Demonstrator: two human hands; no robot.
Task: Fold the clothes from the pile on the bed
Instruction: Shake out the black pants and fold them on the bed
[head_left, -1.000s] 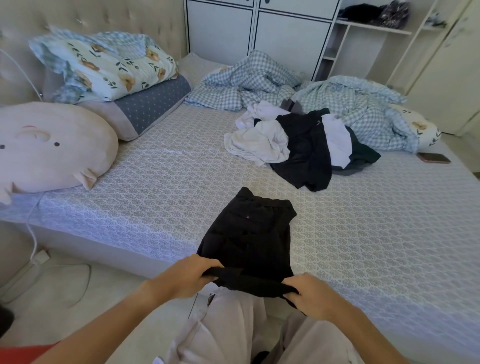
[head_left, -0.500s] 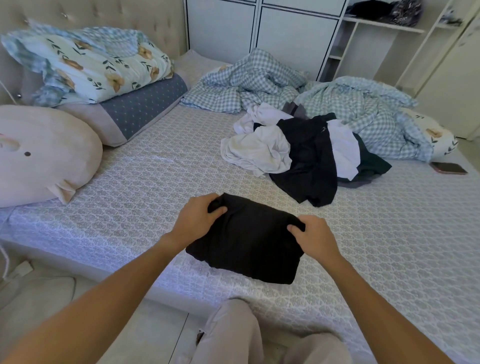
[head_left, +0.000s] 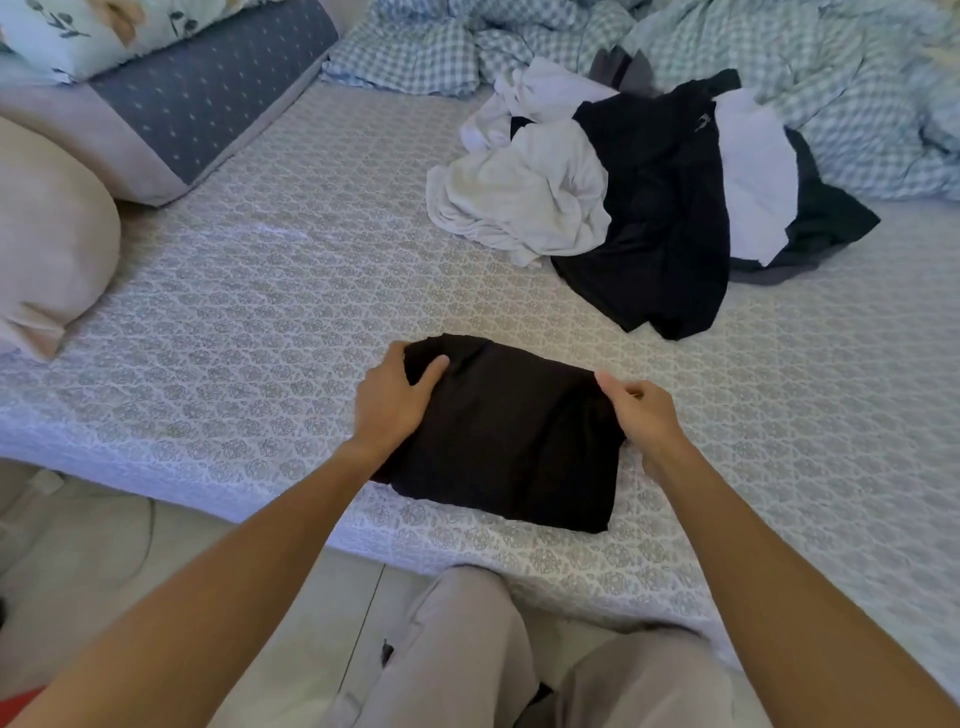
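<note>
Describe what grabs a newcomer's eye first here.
A folded black garment lies near the bed's front edge; the left hand grips its far left corner, and the right hand is at its right edge. Behind it, right of centre, sits the unfolded black-and-white pile.

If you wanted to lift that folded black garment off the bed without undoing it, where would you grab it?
Probably by its two short ends, from left and right, where the left hand and right hand sit. The folded black garment lies flat and rectangular, so side support should keep layers together.

Folded black garment (head_left: 509, 441) near bed (head_left: 260, 312) edge
</note>
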